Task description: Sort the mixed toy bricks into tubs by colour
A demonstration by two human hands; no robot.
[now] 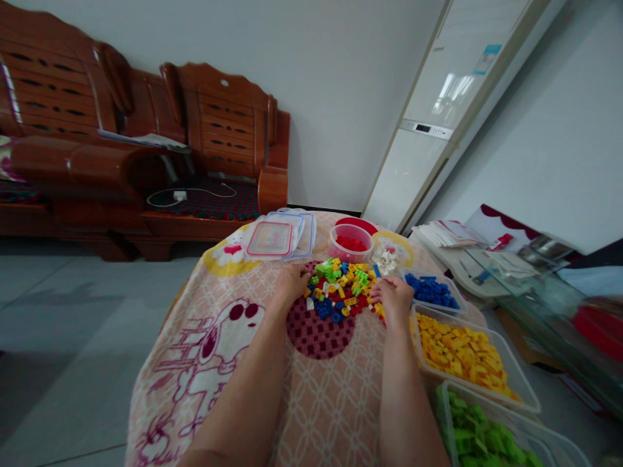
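Observation:
A mixed heap of toy building bricks (343,285) in yellow, red, blue, lime green and white lies on the tablecloth between my hands. My left hand (293,283) is at the heap's left edge, its fingers curled together; what they hold, if anything, is too small to make out. At the right side of the heap is my right hand (396,295), fingers bent inward over yellow and red bricks. A blue brick (376,271) shows just beyond its fingertips; whether they touch it I cannot tell. Behind the heap stands a round clear tub (331,250) of red bricks.
Along the right edge stand clear boxes of blue bricks (431,292), yellow bricks (462,350) and green bricks (487,434). White bricks (386,259) lie behind my right hand. Clear lids (270,239) are stacked back left. A glass-topped table (516,305) adjoins at right; a wooden bench (224,123) stands behind.

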